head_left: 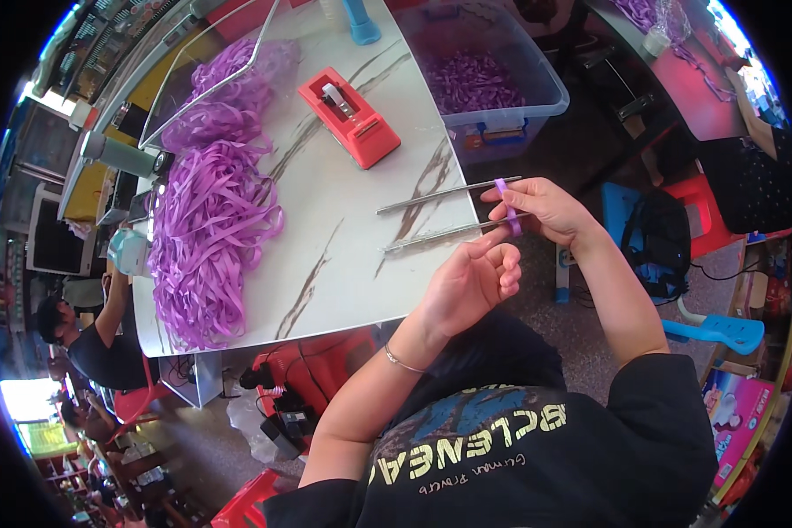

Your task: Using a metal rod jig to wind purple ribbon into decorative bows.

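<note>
Two slim metal rods [440, 199] stick out past the table's right edge, roughly side by side. A short band of purple ribbon [508, 208] spans both rods near their outer ends. My right hand [546, 209] is closed on the ribbon, thumb and fingers pinching around it at the rods. My left hand [468, 286] is just below, palm up with its fingers curled. One of its fingers reaches to the lower rod beside the ribbon; whether anything thin is in its grip is hidden.
A large heap of purple ribbon loops [211, 238] covers the table's left side, by a clear panel [260, 44]. A red tape dispenser [350, 119] stands on the marbled table [326, 238]. Beyond its right edge is a clear bin [550, 92] of purple ribbon. Other people sit left and right.
</note>
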Motion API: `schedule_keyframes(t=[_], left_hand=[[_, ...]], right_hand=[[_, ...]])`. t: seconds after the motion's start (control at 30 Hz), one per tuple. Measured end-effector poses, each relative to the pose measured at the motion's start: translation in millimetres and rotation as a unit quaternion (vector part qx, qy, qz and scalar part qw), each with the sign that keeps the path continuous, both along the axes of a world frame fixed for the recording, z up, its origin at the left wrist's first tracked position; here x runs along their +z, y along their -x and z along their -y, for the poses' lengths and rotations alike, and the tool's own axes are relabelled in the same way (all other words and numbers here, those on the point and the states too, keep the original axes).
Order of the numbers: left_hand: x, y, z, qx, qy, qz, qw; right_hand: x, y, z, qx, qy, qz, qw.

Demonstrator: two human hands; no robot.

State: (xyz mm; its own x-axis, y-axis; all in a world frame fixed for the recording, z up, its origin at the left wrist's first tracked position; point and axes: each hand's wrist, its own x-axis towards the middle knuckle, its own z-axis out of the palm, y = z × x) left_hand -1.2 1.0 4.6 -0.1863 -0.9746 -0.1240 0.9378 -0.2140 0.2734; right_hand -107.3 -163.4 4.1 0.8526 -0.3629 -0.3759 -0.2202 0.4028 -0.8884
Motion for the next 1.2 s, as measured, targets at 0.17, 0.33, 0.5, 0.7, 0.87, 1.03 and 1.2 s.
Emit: schedule_keyframes(t=[0.17,0.33,0.5,0.7,0.87,1.03,1.2], left_hand=[[-0.3,-1.2,-1.8,-0.001,-0.012,-0.009,1.000],[-2.5,1.4,0.5,-0.020,0.028,-0.003,0.999],[18.0,7.0,-4.7,-0.024,0.059,0.136,0.989],[123.6,-6.4,-42.3,0.250,0.349,0.300,0.852],[185.6,-20.1,-69.9,0.349,0.410,0.329,0.776],[219.1,-13.2,-105.3,0.251,0.383,0.342,0.821],[207.7,-4.2,-85.0,0.351,0.378,0.329,0.791]], right_hand=[[0.1,10.6,7.3,-0.008,0.010,-0.022,1.000],[10.3,88.3,29.1,-0.219,-0.024,-0.041,0.975],[-15.4,127.6,35.7,-0.188,0.118,-0.120,0.968],[-25.2,87.2,22.1,-0.079,0.184,-0.112,0.973],[-59.1,70.6,27.4,0.054,0.241,-0.158,0.956],[-45.9,22.8,46.4,0.182,0.373,-0.209,0.885],[-21.3,-36.2,128.1,-0.100,0.432,0.062,0.894]])
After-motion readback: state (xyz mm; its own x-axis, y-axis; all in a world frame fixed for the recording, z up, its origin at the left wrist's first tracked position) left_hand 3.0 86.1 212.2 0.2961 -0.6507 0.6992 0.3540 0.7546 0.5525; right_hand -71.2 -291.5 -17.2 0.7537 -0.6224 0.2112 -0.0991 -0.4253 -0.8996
